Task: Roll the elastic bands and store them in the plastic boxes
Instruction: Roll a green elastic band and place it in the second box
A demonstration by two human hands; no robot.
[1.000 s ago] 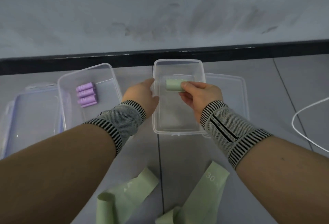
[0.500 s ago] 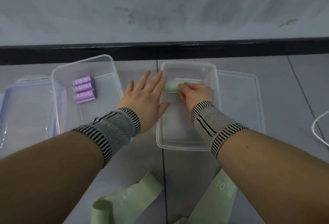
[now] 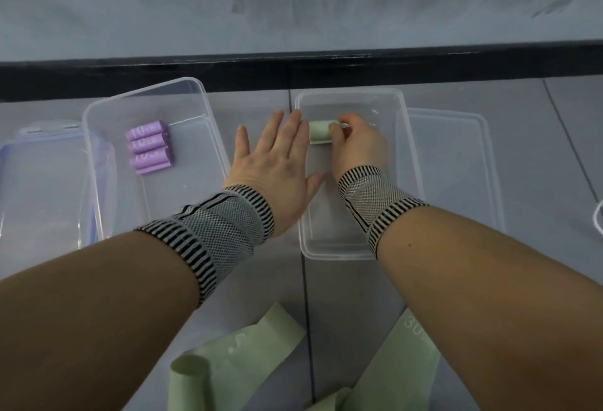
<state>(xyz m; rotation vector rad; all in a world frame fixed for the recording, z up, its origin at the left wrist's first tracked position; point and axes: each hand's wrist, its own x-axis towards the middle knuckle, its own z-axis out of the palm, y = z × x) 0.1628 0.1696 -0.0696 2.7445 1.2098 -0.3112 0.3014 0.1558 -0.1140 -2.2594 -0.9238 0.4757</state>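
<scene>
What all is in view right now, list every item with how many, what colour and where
purple rolls: four, purple, stacked side by side in the left box
left box: one, clear, left of centre on the floor
right box: one, clear, centre right
green roll: one, pale green, far end of the right box
flat bands: two, pale green, unrolled on the near floor
lids: two, clear, one right of the right box, one left of the left box
cable: one, white, right edge
left hand: fingers straight, over the right box's left rim
right hand: holds the green roll
wrist bands: two, black and white striped

Rolled green band (image 3: 320, 130) in right clear box (image 3: 399, 162), purple rolls (image 3: 149, 146) in left box (image 3: 195, 123)
</scene>
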